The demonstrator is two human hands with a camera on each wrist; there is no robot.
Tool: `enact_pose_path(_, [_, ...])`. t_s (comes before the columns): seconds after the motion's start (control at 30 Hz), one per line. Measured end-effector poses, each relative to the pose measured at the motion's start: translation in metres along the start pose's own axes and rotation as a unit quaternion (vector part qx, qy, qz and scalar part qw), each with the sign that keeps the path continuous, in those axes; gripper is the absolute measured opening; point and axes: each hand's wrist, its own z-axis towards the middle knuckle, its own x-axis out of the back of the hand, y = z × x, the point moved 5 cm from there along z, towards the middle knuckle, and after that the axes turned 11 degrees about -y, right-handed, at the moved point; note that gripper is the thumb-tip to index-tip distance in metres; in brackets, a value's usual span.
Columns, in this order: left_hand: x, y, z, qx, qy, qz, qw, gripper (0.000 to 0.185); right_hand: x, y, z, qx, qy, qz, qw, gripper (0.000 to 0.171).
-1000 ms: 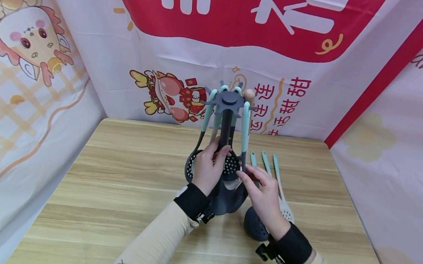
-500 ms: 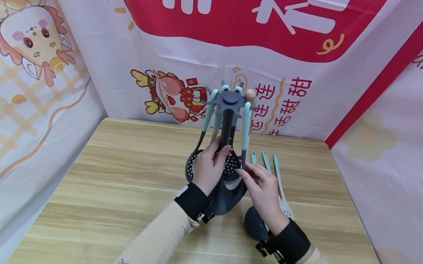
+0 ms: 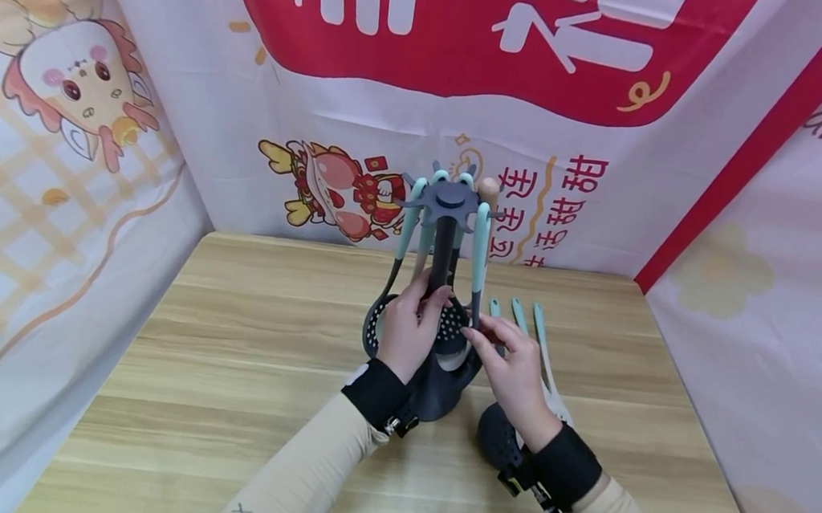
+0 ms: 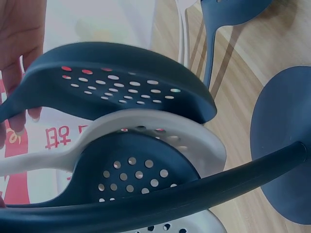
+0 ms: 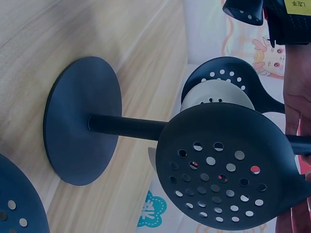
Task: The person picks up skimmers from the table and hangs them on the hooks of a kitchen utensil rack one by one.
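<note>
The utensil stand (image 3: pixel 444 251) stood upright near the middle of the worktop (image 3: pixel 228 371), its round base (image 5: pixel 80 128) flat on the wood and several turquoise-handled utensils hanging from its top hub (image 3: pixel 450 197). The left hand (image 3: pixel 405 332) was curled around the stand's central post (image 3: pixel 443 252), just above the hanging heads. The right hand (image 3: pixel 514 369) pinched the lower shaft of a hanging dark skimmer (image 5: pixel 226 167) between thumb and fingertips, on the right side of the stand. Three loose utensils (image 3: pixel 535 339) lay on the worktop just right of the stand, handles pointing far, with a dark perforated ladle head (image 3: pixel 494 444) near the right wrist.

In my judgement, the step in hand was the handling of one hung utensil on a crowded rack. The wrist views showed the perforated heads overlapping closely, a white spoon (image 4: pixel 160 133) nested between two dark ones. To do it well, the left hand's hold on the post ought to steady the stand against tipping, while the right guides the shaft clear of its neighbours, lifting straight along the hook rather than sideways. Whether the handle sat fully on its hook could not be told.
</note>
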Motion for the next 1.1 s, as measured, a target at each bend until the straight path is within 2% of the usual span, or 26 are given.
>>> enact_pose_path(0.23, [-0.002, 0.001, 0.000, -0.015, 0.008, 0.009, 0.9998, 0.029, -0.002, 0.002, 0.001, 0.023, 0.009, 0.003, 1.000, 0.024])
enact_pose_path(0.5, [-0.002, -0.001, 0.000, -0.002, 0.004, 0.012, 0.9999, 0.029, -0.001, 0.008, -0.003, 0.017, 0.007, 0.039, 0.999, 0.029])
enact_pose_path(0.63, [-0.002, 0.000, -0.001, 0.000, 0.002, 0.011, 0.9999, 0.029, 0.005, 0.026, -0.009, 0.046, 0.035, 0.032, 0.998, 0.032])
enact_pose_path(0.73, [-0.002, -0.001, -0.001, -0.003, 0.002, 0.013, 0.9999, 0.030, 0.011, 0.048, -0.012, 0.042, 0.053, -0.007, 0.998, 0.032])
enact_pose_path(0.87, [-0.003, -0.001, -0.001, -0.009, 0.003, 0.011, 0.9999, 0.029, 0.017, 0.082, -0.017, -0.032, 0.050, -0.050, 0.997, 0.036])
enact_pose_path(1.0, [-0.003, -0.001, 0.000, -0.014, 0.003, 0.004, 0.9999, 0.029, 0.023, 0.110, -0.020, -0.122, 0.031, -0.089, 0.988, 0.046])
enact_pose_path(1.1, [-0.002, -0.002, 0.000, -0.011, 0.003, -0.002, 0.9999, 0.029, 0.027, 0.124, -0.023, -0.167, 0.021, -0.101, 0.981, 0.049])
